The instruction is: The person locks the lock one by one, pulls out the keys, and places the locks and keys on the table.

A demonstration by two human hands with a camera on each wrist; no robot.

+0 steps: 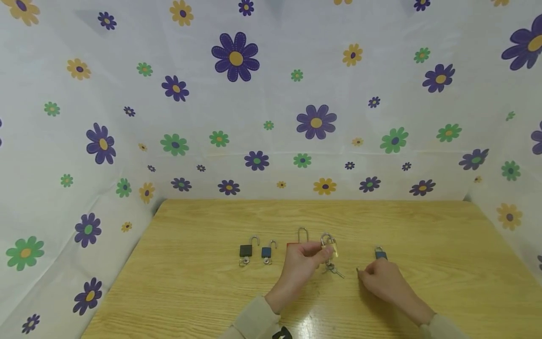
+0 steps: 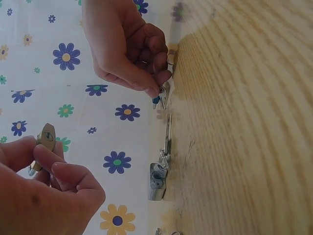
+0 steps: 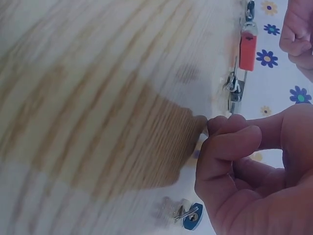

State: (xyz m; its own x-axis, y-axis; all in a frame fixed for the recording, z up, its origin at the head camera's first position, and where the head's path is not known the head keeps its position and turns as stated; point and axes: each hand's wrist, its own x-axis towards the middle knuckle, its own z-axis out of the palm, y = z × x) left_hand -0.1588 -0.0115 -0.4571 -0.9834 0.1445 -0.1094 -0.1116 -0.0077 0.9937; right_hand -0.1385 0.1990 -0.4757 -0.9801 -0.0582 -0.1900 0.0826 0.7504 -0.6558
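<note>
My left hand [image 1: 302,261] grips a brass padlock [image 2: 47,138] above the table, its keyhole end showing in the left wrist view. My right hand [image 1: 385,280] is low over the table, thumb and fingertips pinched; a small dark tip, perhaps a key, sticks out from them in the head view. Just beyond that hand lies a blue padlock [image 1: 380,254], with keys at its keyhole in the right wrist view. Below the left hand are keys [image 1: 334,270], and a silver padlock [image 2: 157,183] stands there. A red padlock [image 3: 248,51] is partly hidden behind the left hand.
To the left lie a black padlock [image 1: 245,250] and a smaller blue padlock [image 1: 266,252], both with raised shackles and keys in them. The wooden table [image 1: 190,292] is enclosed by a flowered white cloth [image 1: 271,94] at the back and sides.
</note>
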